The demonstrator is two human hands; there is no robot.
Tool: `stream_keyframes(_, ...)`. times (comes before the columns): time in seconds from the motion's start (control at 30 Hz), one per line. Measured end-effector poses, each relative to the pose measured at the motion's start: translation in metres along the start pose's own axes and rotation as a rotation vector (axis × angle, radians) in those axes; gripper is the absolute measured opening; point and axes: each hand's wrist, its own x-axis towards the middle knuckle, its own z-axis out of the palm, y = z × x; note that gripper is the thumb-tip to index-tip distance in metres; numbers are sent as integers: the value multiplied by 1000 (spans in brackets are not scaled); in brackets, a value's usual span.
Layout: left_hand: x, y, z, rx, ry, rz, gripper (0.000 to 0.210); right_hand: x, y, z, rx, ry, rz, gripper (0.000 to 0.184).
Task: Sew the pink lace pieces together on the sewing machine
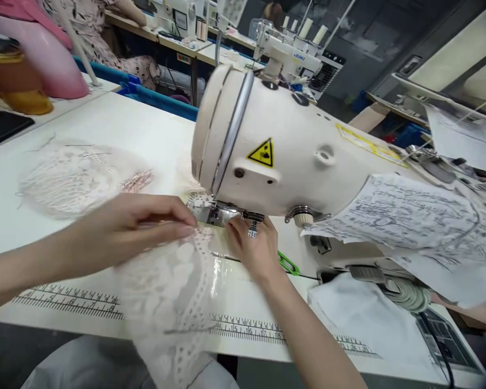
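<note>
The left hand [121,221] pinches the upper edge of some pale lace [162,302], which hangs over the near side of the table [157,135]. The right hand [255,248] curls beneath the sewing machine [283,146], and I can't tell what it grips; farther left, a second lace piece [76,181] lies near reddish threads [137,181].

An off-white, sheer lace piece [166,302] is pinched at its upper end, near the metal presser foot [216,214], and draped, slightly blurred, past the front edge of the worktop [157,129]. It is patterned with pale shapes and bordered at the right by small dots.
</note>
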Motion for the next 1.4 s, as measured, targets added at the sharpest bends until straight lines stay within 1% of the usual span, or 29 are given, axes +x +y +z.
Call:
stream_keyframes(0.03, 14, -5, 12, -80, -108, -19, 41, 0, 0, 0, 7, -28, 22, 29)
stream_keyframes(0.07, 26, -12, 22, -31, -161, -18, 36, 0, 0, 1, 7, -55, 45, 28)
stream_keyframes(0.1, 34, -19, 30, 96, -134, -11, 36, -1, 0, 1, 3, -76, 68, 28)
stream_keyframes(0.13, 39, -26, 37, 167, -95, -13, 34, -1, 0, 1, -5, -87, 86, 28)
stream_keyframes(0.17, 41, -31, 43, 247, -34, 1, 35, -2, -1, 1, -14, -93, 96, 29)
stream_keyframes(0.2, 39, -34, 47, 320, 24, 41, 37, -3, -2, 1, -22, -94, 98, 29)
stream_keyframes(0.27, 29, -32, 55, 463, 96, 200, 42, -4, -7, -2, -22, -95, 63, 34)
stream_keyframes(0.33, 17, -24, 64, 624, 116, 401, 46, -6, -13, -4, -10, -103, -1, 40)
stream_keyframes(0.37, 12, -21, 69, 688, 129, 469, 48, -7, -16, -5, -4, -112, -35, 42)
stream_keyframes(0.43, 6, -18, 80, 760, 156, 533, 50, -7, -21, -6, -8, -139, -75, 41)
stream_keyframes(0.53, 8, -23, 90, 776, 180, 546, 51, -8, -24, -2, -54, -194, -48, 39)
stream_keyframes(0.67, 18, -32, 93, 727, 197, 508, 50, -6, -23, 3, -86, -185, -29, 41)
stream_keyframes(0.8, 23, -33, 93, 685, 221, 502, 48, -3, -22, 2, -77, -203, 9, 39)
stream_keyframes(0.9, 24, -33, 93, 661, 230, 503, 47, -1, -20, 1, -70, -215, -34, 36)
stream_keyframes(1.13, 25, -35, 94, 681, 231, 512, 47, 1, -17, 3, -113, -141, -75, 31)
stream_keyframes(1.3, 26, -34, 92, 697, 242, 522, 50, 0, -19, 4, -102, -113, -77, 31)
stream_keyframes(1.4, 28, -35, 91, 704, 245, 525, 52, -1, -19, 5, -79, -90, -50, 32)
